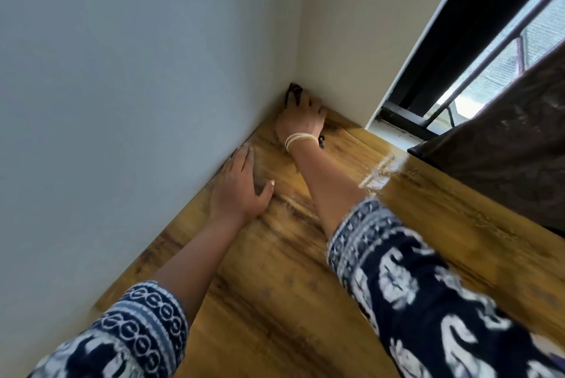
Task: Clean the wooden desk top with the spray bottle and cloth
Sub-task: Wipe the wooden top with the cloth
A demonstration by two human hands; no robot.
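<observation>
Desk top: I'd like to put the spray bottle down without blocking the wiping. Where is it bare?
The desk top is bare between the right sleeve and the curtain, and near the front between both forearms. The far corner is crowded: the right hand presses the dark cloth there, and the left hand lies flat along the wall.
</observation>
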